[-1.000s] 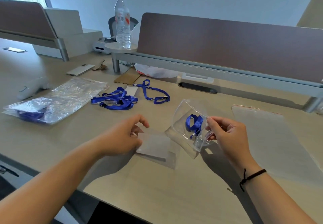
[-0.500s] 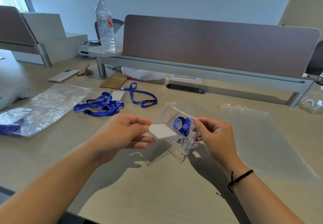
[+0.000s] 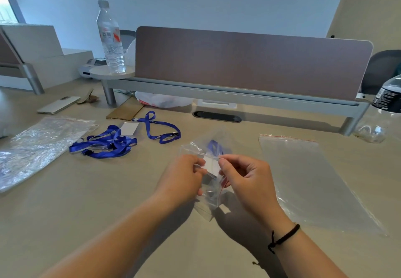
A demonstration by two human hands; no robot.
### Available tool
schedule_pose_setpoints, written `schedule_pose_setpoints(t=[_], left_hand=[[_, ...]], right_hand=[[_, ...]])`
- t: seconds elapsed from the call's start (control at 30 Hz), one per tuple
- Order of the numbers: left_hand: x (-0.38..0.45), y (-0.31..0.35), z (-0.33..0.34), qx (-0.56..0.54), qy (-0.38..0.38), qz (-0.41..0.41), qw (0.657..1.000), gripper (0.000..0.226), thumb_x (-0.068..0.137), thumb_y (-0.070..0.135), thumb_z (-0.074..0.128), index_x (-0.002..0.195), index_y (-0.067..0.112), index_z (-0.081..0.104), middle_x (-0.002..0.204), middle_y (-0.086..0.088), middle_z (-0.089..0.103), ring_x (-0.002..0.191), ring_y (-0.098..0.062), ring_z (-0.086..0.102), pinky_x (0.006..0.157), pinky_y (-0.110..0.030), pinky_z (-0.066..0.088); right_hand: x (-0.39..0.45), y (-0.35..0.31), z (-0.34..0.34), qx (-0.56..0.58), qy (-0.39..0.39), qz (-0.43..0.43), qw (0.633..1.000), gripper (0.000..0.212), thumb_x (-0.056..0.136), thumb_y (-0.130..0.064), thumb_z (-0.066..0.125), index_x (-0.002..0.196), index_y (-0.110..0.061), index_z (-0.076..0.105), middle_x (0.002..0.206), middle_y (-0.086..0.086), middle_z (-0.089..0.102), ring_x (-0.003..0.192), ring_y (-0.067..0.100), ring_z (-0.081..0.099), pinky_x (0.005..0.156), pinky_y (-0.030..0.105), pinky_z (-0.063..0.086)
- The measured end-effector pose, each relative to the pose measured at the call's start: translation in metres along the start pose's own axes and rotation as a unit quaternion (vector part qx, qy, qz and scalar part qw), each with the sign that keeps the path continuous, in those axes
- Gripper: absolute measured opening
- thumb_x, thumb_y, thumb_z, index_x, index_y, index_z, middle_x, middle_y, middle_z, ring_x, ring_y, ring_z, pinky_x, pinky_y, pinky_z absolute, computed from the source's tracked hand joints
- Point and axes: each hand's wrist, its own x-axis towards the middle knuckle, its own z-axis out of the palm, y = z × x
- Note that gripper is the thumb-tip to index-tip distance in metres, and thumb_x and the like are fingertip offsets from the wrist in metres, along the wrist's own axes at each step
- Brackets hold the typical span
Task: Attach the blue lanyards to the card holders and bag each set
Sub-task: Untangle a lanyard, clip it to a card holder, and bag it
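Where the two hands meet above the pale wood-grain desk (image 3: 108,201), a small clear plastic bag (image 3: 207,195) is held up between them, its film crinkled and glossy with a thin red seal line. The bag's edge is pinched by the left hand (image 3: 184,178), and by the right hand (image 3: 245,178) a flat white card holder (image 3: 210,165) is gripped between thumb and forefinger at the bag's mouth. A loop of blue woven lanyard (image 3: 213,146) is seen through the film behind the card. To the left, a tangled heap of blue lanyards (image 3: 104,143) is spread flat beside another white card (image 3: 129,128) and a wrinkled packet of bags (image 3: 36,145). A smooth stack of empty clear bags (image 3: 308,180) lies just right of the hands. Beyond, a ribbed water bottle (image 3: 110,39) stands before the brown divider panel (image 3: 249,60).
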Motion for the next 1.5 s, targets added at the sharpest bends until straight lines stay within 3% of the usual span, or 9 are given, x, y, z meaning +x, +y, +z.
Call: schedule_pose_setpoints(t=[0.4,0.6,0.73,0.9,1.03,1.13,1.2,1.37,1.5], left_hand=[[-0.033,-0.001,0.002,0.027,-0.034,0.117,0.992,0.018,0.095,0.041,0.06,0.101,0.033,0.075,0.085,0.022,0.071,0.083,0.004,0.065,0.078,-0.022,0.057],[-0.046,-0.01,0.007,0.084,-0.006,0.098,0.992,0.04,0.077,0.072,0.062,0.094,0.037,0.072,0.085,0.025,0.067,0.084,0.006,0.059,0.081,-0.022,0.053],[-0.045,-0.018,0.008,0.063,0.003,0.072,0.995,0.008,0.083,0.04,0.065,0.082,0.035,0.071,0.082,0.018,0.066,0.088,-0.005,0.06,0.081,-0.026,0.054],[-0.046,-0.033,0.0,0.052,0.001,0.06,0.997,0.012,0.085,0.048,0.058,0.083,0.039,0.065,0.09,0.022,0.065,0.102,-0.015,0.056,0.09,-0.034,0.053],[-0.051,-0.041,-0.017,0.093,0.003,0.097,0.991,0.018,0.091,0.052,0.058,0.092,0.039,0.07,0.098,0.022,0.067,0.102,-0.013,0.053,0.095,-0.033,0.048],[-0.06,-0.048,-0.035,0.202,0.008,0.162,0.966,0.029,0.095,0.047,0.052,0.105,0.031,0.074,0.102,0.016,0.069,0.096,-0.009,0.049,0.098,-0.029,0.038],[-0.064,-0.056,-0.047,0.225,0.001,0.179,0.958,0.03,0.095,0.047,0.051,0.109,0.034,0.074,0.106,0.017,0.065,0.102,-0.008,0.048,0.101,-0.03,0.035],[-0.066,-0.086,-0.094,0.161,0.013,0.108,0.981,0.022,0.091,0.053,0.063,0.097,0.037,0.076,0.136,0.02,0.046,0.126,-0.003,0.041,0.106,-0.029,0.038],[-0.054,-0.079,-0.143,0.12,0.048,0.086,0.988,0.021,0.09,0.047,0.065,0.092,0.028,0.074,0.117,0.016,0.062,0.104,0.0,0.058,0.098,-0.026,0.047]], right_hand=[[0.003,-0.001,0.002,0.003,0.016,0.017,1.0,0.01,0.094,-0.022,0.067,0.097,-0.024,0.077,0.076,-0.009,0.073,0.068,0.018,0.07,0.061,0.029,0.061],[0.016,-0.018,0.018,-0.183,-0.012,-0.022,0.983,0.018,0.095,-0.033,0.064,0.112,-0.029,0.067,0.085,-0.013,0.063,0.071,0.007,0.061,0.063,0.017,0.051],[0.039,-0.047,0.033,-0.41,-0.152,-0.139,0.889,0.04,0.094,-0.033,0.061,0.13,-0.045,0.05,0.121,-0.008,0.047,0.089,0.006,0.053,0.073,0.021,0.054],[0.072,-0.09,0.066,-0.55,-0.37,-0.237,0.71,0.04,0.092,-0.015,0.062,0.122,-0.041,0.062,0.164,0.001,0.019,0.147,0.025,0.026,0.115,0.043,0.036],[0.098,-0.093,0.105,-0.631,-0.441,-0.208,0.603,0.033,0.093,-0.029,0.063,0.126,-0.029,0.064,0.144,0.004,0.048,0.132,0.027,0.042,0.107,0.045,0.044],[0.11,-0.088,0.124,-0.668,-0.442,-0.182,0.571,0.032,0.094,-0.049,0.058,0.096,-0.02,0.068,0.108,0.002,0.064,0.103,0.022,0.058,0.09,0.039,0.054],[0.117,-0.09,0.126,-0.677,-0.428,-0.163,0.576,0.041,0.099,-0.052,0.049,0.074,-0.02,0.054,0.088,0.002,0.063,0.083,0.019,0.06,0.079,0.037,0.056],[0.138,-0.117,0.1,-0.637,-0.385,-0.128,0.655,0.031,0.1,-0.028,0.043,0.089,-0.015,0.069,0.083,0.001,0.064,0.082,0.022,0.062,0.076,0.037,0.053],[0.144,-0.138,0.061,-0.587,-0.35,-0.139,0.717,0.016,0.091,-0.028,0.062,0.093,-0.025,0.078,0.087,-0.006,0.072,0.083,0.017,0.065,0.074,0.032,0.054]])
